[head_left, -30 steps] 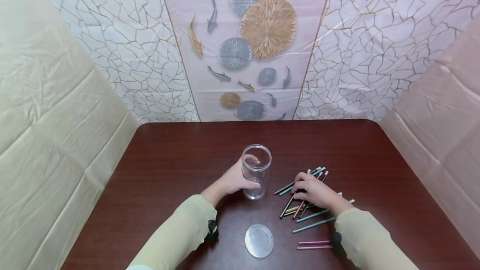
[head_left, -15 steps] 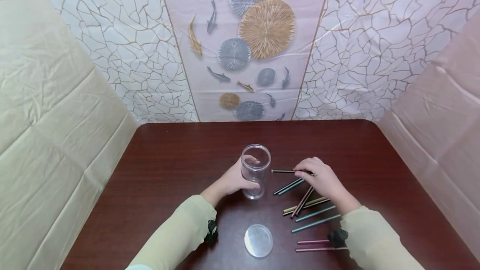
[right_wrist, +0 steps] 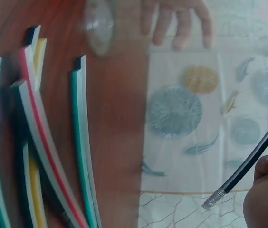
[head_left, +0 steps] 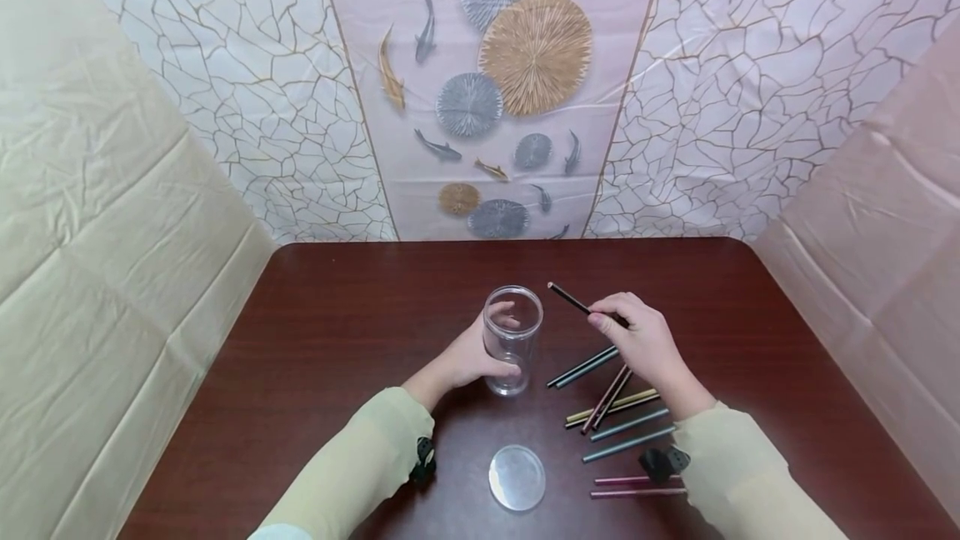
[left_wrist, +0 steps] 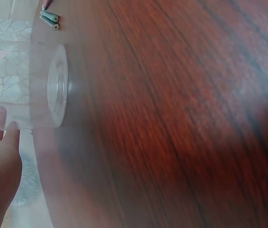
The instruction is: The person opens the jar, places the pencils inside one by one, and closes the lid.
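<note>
A clear, empty jar (head_left: 517, 348) stands upright mid-table, and my left hand (head_left: 480, 354) grips its side. In the left wrist view the jar (left_wrist: 53, 90) shows its round base on the wood. My right hand (head_left: 636, 336) pinches a black pencil (head_left: 570, 298) above the table, just right of the jar's rim. That pencil tilts up to the left, its tip near the rim's height. The right wrist view shows the metal eraser end of the pencil (right_wrist: 215, 198) sticking out below the fingers. Under the right hand lie several pencils, among them red (head_left: 607, 398) and yellow (head_left: 637, 398) ones.
A round clear lid (head_left: 517, 477) lies flat in front of the jar. Teal pencils (head_left: 626, 444) and pink pencils (head_left: 637, 492) lie nearer the front right. Cloth walls (head_left: 180, 315) rise at both sides and a patterned backdrop (head_left: 487, 148) behind the table.
My right hand has picked the black pencil out of the pile, lifted it and turned its tip up toward the jar's rim. The left hand and the jar stay put.
</note>
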Available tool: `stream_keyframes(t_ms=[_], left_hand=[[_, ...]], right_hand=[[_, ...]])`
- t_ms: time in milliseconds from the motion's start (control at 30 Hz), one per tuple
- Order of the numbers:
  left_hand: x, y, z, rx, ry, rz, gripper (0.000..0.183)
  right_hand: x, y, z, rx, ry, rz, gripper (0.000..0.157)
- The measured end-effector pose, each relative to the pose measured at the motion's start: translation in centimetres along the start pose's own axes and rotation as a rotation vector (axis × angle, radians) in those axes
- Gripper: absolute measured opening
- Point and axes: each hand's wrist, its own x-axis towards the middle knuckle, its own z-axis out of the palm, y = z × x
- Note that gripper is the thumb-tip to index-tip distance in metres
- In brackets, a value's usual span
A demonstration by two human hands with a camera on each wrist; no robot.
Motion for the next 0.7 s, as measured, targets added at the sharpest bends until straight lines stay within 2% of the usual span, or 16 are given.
stream_keyframes(t_ms=[300, 500, 700], left_hand=[[-0.1, 0.2, 0.4, -0.053, 0.012, -0.001, 0.076], [0.0, 0.0, 0.4, -0.085, -0.001, 0.018, 0.075], [0.7, -2.3, 0.3, -0.077, 0.013, 0.026, 0.076]], right_hand=[[1.0, -2.4, 0.0, 0.164, 0.129, 0.133, 0.007], [2.2, -4.2, 0.3, 0.392, 0.248, 0.2, 0.012], [3.7, -6.1, 0.5, 0.618, 0.395, 0.252, 0.01]])
